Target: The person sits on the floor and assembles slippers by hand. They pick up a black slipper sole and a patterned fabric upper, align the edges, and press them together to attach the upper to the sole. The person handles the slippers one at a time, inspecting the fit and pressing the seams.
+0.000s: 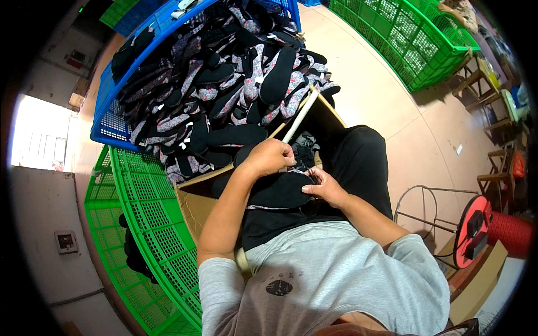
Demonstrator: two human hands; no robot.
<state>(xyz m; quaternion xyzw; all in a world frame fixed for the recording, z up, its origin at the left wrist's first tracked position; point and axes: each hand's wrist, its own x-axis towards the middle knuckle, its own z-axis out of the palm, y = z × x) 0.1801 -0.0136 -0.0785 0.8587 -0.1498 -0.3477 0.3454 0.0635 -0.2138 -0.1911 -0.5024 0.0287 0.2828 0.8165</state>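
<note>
Across my lap lies a cloth slipper (280,191), its black sole facing up and a patterned edge showing. My right hand (328,189) grips its right end, thumb on the sole and fingers over the edge. At the slipper's far edge, my left hand (270,157) is closed in a pinch; what its fingertips hold is too small to make out. Just beyond both hands, dark crumpled material (305,148) lies in an open cardboard box (190,210). A pale rod (300,119) slants up past my left hand.
A blue crate (103,120) ahead is heaped with black-soled, floral slippers (277,75). Green crates (148,196) stand at my left, and another green crate (409,42) at the far right. A metal-framed stand with a red disc (469,232) is at my right, near wooden stools (496,179).
</note>
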